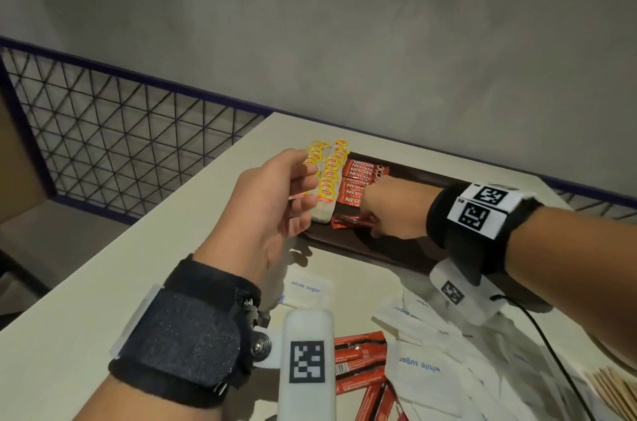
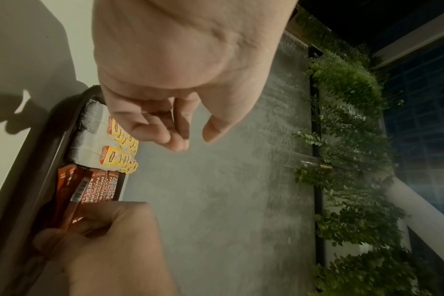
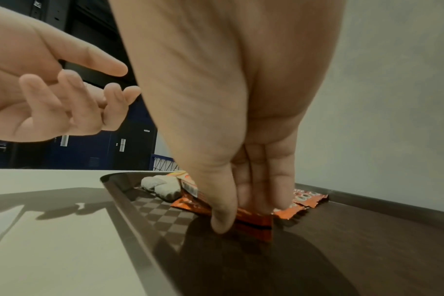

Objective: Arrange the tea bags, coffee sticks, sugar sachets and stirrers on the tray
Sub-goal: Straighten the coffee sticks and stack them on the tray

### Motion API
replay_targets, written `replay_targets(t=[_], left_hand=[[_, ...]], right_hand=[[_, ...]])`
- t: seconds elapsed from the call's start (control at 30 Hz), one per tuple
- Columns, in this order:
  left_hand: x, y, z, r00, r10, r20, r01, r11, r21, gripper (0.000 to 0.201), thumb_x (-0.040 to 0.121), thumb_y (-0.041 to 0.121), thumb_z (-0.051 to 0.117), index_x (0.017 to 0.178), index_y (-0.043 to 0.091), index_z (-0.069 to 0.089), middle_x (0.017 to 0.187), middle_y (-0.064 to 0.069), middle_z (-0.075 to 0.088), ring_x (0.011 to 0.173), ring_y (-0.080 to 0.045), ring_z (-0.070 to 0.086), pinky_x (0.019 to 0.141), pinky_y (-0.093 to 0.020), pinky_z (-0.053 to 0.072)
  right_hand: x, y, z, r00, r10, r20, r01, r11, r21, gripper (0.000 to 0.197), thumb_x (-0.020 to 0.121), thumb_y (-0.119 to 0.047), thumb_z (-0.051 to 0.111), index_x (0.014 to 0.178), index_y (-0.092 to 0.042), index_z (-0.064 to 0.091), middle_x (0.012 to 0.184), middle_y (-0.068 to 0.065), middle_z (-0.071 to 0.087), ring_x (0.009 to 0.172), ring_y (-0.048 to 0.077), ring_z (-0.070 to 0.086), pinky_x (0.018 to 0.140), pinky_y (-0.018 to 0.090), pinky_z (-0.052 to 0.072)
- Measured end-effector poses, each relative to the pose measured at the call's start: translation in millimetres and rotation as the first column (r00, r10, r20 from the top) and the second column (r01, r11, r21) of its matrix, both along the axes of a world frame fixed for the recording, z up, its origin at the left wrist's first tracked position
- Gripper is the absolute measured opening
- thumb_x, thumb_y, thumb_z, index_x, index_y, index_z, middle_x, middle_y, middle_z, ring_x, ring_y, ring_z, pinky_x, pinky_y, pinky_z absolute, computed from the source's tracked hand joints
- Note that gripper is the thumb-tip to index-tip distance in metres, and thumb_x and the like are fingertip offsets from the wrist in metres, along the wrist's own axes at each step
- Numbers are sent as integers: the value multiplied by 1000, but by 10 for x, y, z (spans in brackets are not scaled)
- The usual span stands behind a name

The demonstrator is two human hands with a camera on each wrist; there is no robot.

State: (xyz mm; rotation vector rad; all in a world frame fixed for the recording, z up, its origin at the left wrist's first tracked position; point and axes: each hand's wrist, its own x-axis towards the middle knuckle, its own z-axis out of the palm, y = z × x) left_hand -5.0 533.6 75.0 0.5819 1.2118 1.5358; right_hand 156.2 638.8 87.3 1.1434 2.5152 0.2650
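Red foil coffee sticks (image 3: 251, 222) are going down on the dark brown checkered plastic tray (image 3: 150, 208), pinched in the right hand (image 3: 231, 140) beside the row already laid. Risk, I'd say: those fingertips nudge the neat sticks askew, or shove the white tea bags with yellow tags (image 1: 325, 175) just beyond. The left hand (image 1: 272, 210) hovers over the tea bags, fingers loose, gripping nothing. White paper sugar sachets (image 1: 418, 365) wait on the cream table (image 1: 103, 282), near the wrists.
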Motion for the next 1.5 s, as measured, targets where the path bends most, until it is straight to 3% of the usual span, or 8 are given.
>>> replay_targets(t=[0.2, 0.37, 0.53, 0.67, 0.9, 1.03, 1.23, 1.5], left_hand=[[11, -23, 42, 1000, 16, -1, -15, 1000, 27, 24, 94, 38, 65, 93, 17, 77, 67, 8, 67, 46, -5, 56, 43, -20, 44], [11, -27, 61, 1000, 28, -2, -28, 999, 41, 24, 94, 38, 64, 96, 17, 77, 67, 9, 67, 47, -5, 56, 45, -21, 44], [6, -24, 37, 999, 48, -4, -48, 997, 53, 24, 94, 37, 64, 95, 17, 78, 70, 8, 68, 49, -6, 57, 45, -22, 44], [3, -23, 30, 998, 56, -4, -55, 997, 58, 25, 94, 37, 65, 94, 17, 78, 70, 8, 68, 51, -6, 58, 44, -23, 44], [-3, -13, 15, 998, 66, -6, -65, 996, 61, 23, 95, 36, 64, 93, 17, 78, 66, 9, 68, 49, -5, 57, 43, -21, 44], [0, -15, 18, 998, 65, -8, -64, 996, 69, 23, 95, 35, 64, 93, 17, 77, 65, 9, 68, 50, -4, 58, 43, -21, 44], [-9, -10, 27, 998, 60, -8, -59, 996, 71, 21, 95, 34, 63, 94, 18, 76, 65, 10, 67, 49, -4, 58, 42, -21, 45], [5, -21, 24, 998, 68, -15, -66, 994, 84, 21, 96, 34, 64, 96, 17, 75, 68, 8, 68, 52, -6, 58, 44, -22, 45]], right_hand=[[120, -16, 12, 992, 112, -50, -109, 992, 55, 20, 95, -23, 69, 114, -21, 69, 99, -1, 67, 88, 21, 63, 77, 34, 57], [230, -18, -18, 986, 88, -145, -97, 994, -56, 20, 94, -41, 65, 104, -25, 72, 93, -7, 65, 85, 14, 61, 73, 30, 54], [232, 15, 21, 962, 95, -256, -122, 988, -93, 26, 97, -37, 65, 120, -27, 71, 100, -13, 60, 87, 6, 54, 69, 16, 41], [206, 68, -60, 973, 51, -226, -80, 989, -121, 33, 96, -36, 67, 126, -24, 70, 108, -6, 69, 96, 13, 62, 83, 29, 55], [114, 140, -113, 963, 4, -269, -21, 998, -59, 27, 97, -30, 67, 121, -19, 71, 111, -1, 69, 88, 11, 55, 76, 22, 46], [74, 195, -148, 950, -26, -310, 15, 999, -37, 24, 97, -27, 67, 118, -18, 73, 113, 2, 70, 98, 18, 63, 86, 29, 55], [84, 232, -127, 930, -64, -362, 63, 998, -13, 17, 94, -36, 70, 101, -20, 72, 96, 0, 70, 87, 17, 64, 80, 34, 58], [140, 206, -157, 945, -65, -320, 45, 997, -70, 21, 96, -31, 68, 113, -20, 72, 100, -4, 64, 95, 17, 63, 86, 32, 56]])
